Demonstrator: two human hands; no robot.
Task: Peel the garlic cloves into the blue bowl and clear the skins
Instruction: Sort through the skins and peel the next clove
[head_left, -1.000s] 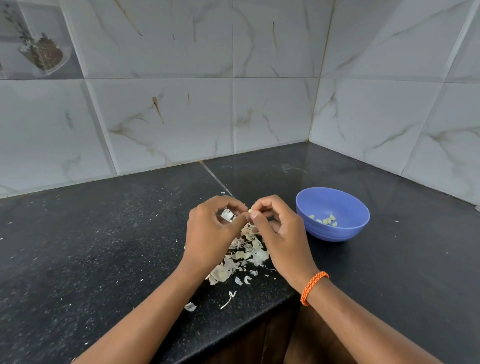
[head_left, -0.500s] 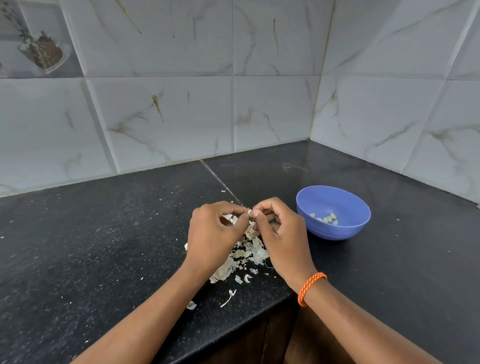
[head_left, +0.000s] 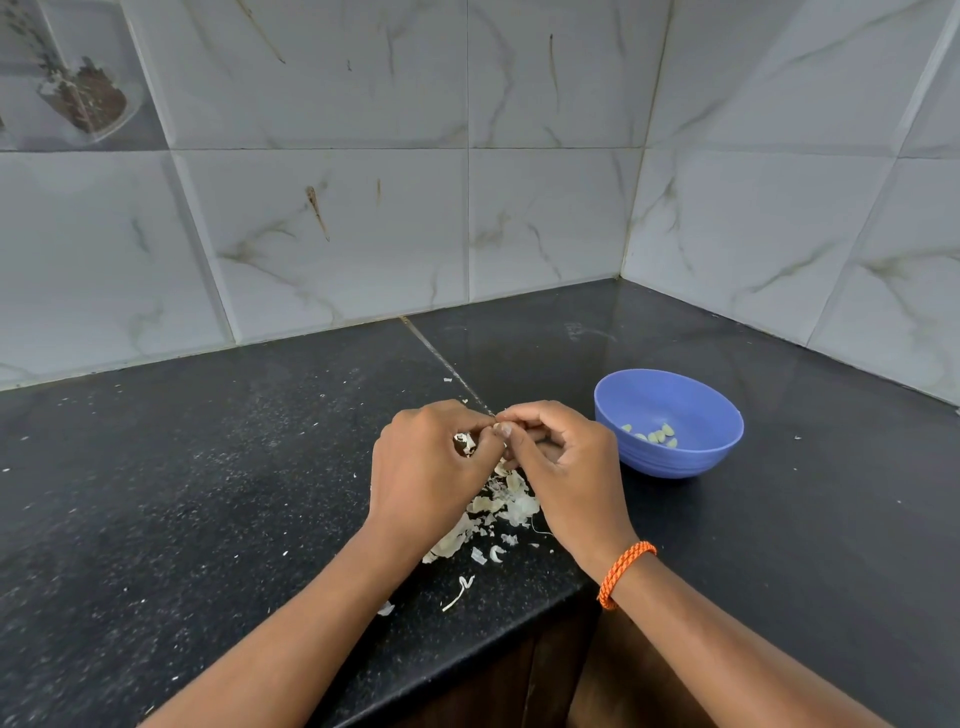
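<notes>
Peeling: both hands pinch one small pale garlic clove between fingertips
Left hand: grip closed on clove
Right hand: same
Round blue plastic bowl: right, on black speckled worktop
Papery white skins: piled beneath hands

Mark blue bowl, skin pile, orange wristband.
blue bowl (head_left: 675, 460): head view, front outer wall.
skin pile (head_left: 511, 504): head view, middle of the heap between the wrists.
orange wristband (head_left: 623, 571): head view, band's middle.

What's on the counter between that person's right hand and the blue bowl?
Nothing: in the head view, only a bare strip of black counter separates the right hand from the blue bowl. The skins lie under the hands.
</notes>
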